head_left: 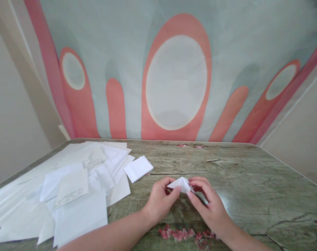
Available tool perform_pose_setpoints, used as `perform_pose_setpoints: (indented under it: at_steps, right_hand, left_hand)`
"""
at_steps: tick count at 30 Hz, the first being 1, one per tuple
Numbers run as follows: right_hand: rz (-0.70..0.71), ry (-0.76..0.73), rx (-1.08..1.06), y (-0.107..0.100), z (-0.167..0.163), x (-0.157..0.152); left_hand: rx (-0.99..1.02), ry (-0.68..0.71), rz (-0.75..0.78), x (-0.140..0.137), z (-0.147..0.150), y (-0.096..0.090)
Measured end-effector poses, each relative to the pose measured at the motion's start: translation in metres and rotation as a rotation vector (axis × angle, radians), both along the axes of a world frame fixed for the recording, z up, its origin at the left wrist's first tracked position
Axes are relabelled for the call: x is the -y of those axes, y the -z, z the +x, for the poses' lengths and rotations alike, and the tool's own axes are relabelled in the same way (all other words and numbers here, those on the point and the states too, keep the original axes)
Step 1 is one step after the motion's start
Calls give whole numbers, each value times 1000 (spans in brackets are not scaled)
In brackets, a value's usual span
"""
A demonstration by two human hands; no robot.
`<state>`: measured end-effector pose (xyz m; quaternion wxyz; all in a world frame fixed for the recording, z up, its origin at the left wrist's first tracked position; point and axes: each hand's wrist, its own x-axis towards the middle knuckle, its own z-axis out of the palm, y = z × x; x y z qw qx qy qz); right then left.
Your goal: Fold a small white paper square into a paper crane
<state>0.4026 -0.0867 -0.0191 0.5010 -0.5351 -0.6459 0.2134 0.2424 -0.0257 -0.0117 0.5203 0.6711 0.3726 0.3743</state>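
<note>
A small piece of folded white paper, peaked in the middle, is held between both hands above the table. My left hand pinches its left side, thumb in front and fingers behind. On the right side, my right hand grips it between thumb and fingers. The tips of some fingers are hidden behind the paper. Farther back and to the left lies a small stack of white paper pieces, apart from both hands.
Loose white sheets overlap in a wide heap on the left, some with printed marks. The wood-grain table carries pink flower prints near its front. Behind it hangs a grey-green and coral patterned backdrop.
</note>
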Motion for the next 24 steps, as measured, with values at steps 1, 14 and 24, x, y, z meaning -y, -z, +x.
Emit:
perform_pose_setpoints:
  at_steps: [1,14,24]
  right_hand:
    - [1,3,18,1,0,0]
    - [-49,-48,-57,3,-3,1]
    - [-53,-27,-156,3,1,-1]
  left_hand:
    - [-8,3,4,0,0,0]
    - [-108,75,226,7,-1,-7]
    - [-81,249,537,13,-3,-7]
